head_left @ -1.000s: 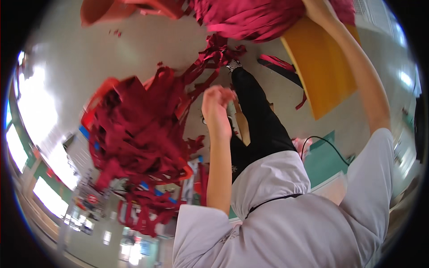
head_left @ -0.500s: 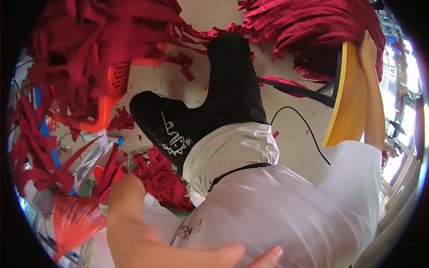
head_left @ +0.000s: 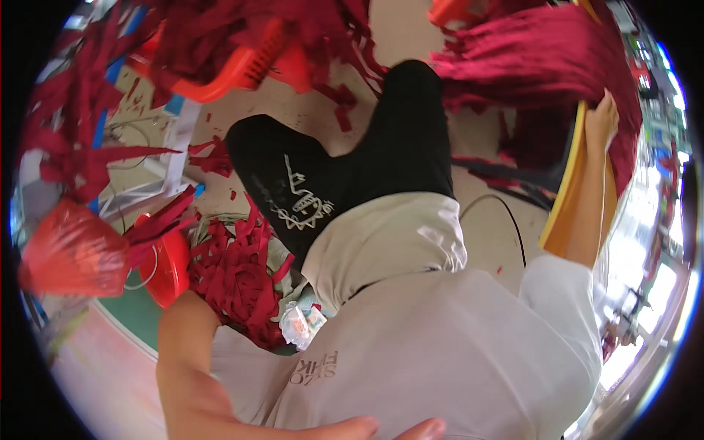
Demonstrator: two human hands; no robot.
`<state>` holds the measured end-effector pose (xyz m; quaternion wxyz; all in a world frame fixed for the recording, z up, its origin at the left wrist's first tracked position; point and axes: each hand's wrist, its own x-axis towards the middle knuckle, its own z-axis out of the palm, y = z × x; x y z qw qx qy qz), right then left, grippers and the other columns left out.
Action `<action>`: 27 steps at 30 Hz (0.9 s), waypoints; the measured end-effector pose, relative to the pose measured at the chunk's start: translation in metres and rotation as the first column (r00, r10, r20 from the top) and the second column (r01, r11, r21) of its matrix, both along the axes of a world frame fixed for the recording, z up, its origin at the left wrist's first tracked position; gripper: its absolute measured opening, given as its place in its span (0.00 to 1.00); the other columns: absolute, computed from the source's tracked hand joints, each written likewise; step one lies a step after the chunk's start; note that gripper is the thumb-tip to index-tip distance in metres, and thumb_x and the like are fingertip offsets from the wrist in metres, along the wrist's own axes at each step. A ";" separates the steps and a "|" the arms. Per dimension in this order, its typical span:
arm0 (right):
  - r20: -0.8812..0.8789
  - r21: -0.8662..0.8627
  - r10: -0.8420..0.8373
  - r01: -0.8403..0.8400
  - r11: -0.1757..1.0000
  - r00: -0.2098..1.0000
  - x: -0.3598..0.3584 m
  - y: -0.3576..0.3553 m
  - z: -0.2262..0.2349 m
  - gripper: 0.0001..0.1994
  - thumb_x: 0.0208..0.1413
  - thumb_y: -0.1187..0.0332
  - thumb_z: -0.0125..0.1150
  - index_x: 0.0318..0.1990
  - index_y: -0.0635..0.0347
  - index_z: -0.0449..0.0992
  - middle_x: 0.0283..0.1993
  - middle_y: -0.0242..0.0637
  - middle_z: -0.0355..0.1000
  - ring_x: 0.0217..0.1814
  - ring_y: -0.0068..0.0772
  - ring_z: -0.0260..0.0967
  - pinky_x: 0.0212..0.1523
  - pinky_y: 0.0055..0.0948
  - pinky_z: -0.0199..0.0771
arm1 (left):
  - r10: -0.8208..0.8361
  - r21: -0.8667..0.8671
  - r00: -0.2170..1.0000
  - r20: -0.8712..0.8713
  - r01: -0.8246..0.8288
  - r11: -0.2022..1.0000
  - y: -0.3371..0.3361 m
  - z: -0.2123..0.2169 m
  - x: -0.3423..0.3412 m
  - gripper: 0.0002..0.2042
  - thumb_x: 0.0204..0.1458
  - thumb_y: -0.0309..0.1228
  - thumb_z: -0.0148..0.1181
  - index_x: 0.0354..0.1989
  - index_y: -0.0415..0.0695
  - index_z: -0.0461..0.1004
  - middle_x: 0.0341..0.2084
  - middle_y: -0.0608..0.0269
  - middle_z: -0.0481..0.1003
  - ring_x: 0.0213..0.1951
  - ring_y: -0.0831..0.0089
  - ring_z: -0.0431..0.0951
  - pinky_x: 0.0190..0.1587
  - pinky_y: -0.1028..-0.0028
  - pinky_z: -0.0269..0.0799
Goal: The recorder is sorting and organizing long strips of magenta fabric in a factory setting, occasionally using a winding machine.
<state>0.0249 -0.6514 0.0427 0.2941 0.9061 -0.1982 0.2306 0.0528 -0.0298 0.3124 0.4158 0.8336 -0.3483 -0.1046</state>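
Observation:
My right hand is at the right. It touches the far end of a yellow board on a dark frame, beside a large bundle of dark red fabric strips. The fingers look bent and close together, and what lies under them is hidden. My left arm bends across the lower left. At the bottom edge my left hand is before my light shirt, partly cut off, with two fingertips stretched out and apart. Nothing shows between them.
At the far left, a red plastic basket overflows with more red strips. A heap of strips lies by my knee, next to a red bucket and a red plastic bag. A black cable runs over the floor.
My view has shifted, so the basket and red bag sit higher in it and more of the bucket shows. My right hand stays at the board, and my left hand remains before the shirt.

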 end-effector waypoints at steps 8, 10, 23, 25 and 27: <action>0.133 0.332 0.480 -0.495 0.803 0.867 0.093 0.145 0.051 0.13 0.49 0.77 0.52 0.43 0.62 0.75 0.47 0.46 0.72 0.54 0.48 0.67 0.58 0.41 0.64 | -0.351 -0.101 0.863 0.362 0.411 0.906 0.089 -0.029 0.032 0.03 0.45 0.23 0.62 0.27 0.45 0.80 0.23 0.62 0.80 0.21 0.69 0.78 0.22 0.73 0.71; 0.190 0.451 0.665 -0.666 0.594 0.722 0.143 0.217 0.055 0.09 0.47 0.79 0.54 0.36 0.62 0.76 0.41 0.45 0.73 0.49 0.47 0.68 0.55 0.42 0.66 | 0.361 -0.044 0.762 0.538 -0.402 0.915 0.080 -0.081 0.015 0.09 0.38 0.16 0.53 0.26 0.39 0.78 0.16 0.65 0.76 0.18 0.72 0.74 0.23 0.71 0.71; 0.638 0.686 0.577 -0.717 -0.125 0.510 0.457 0.389 0.136 0.07 0.59 0.74 0.52 0.39 0.65 0.77 0.32 0.36 0.78 0.34 0.20 0.74 0.39 0.22 0.72 | 0.727 0.284 0.656 0.203 -0.750 0.598 0.039 -0.384 0.100 0.27 0.48 0.43 0.61 0.58 0.51 0.67 0.64 0.52 0.59 0.66 0.41 0.54 0.63 0.47 0.53; 0.667 0.627 0.576 -0.774 -0.092 0.472 0.530 0.378 0.142 0.09 0.61 0.71 0.51 0.40 0.63 0.77 0.32 0.35 0.78 0.35 0.21 0.74 0.39 0.23 0.71 | 0.728 0.350 0.654 0.207 -0.744 0.569 0.034 -0.385 0.109 0.28 0.47 0.43 0.62 0.58 0.49 0.68 0.62 0.51 0.62 0.65 0.42 0.55 0.62 0.47 0.54; 0.702 0.660 0.499 -0.727 -0.188 0.509 0.604 0.371 0.147 0.10 0.62 0.69 0.49 0.41 0.61 0.78 0.34 0.35 0.77 0.38 0.23 0.74 0.40 0.25 0.70 | 0.751 0.346 0.638 0.167 -0.751 0.562 0.035 -0.371 0.126 0.28 0.46 0.41 0.64 0.56 0.45 0.68 0.56 0.46 0.65 0.60 0.43 0.62 0.59 0.49 0.59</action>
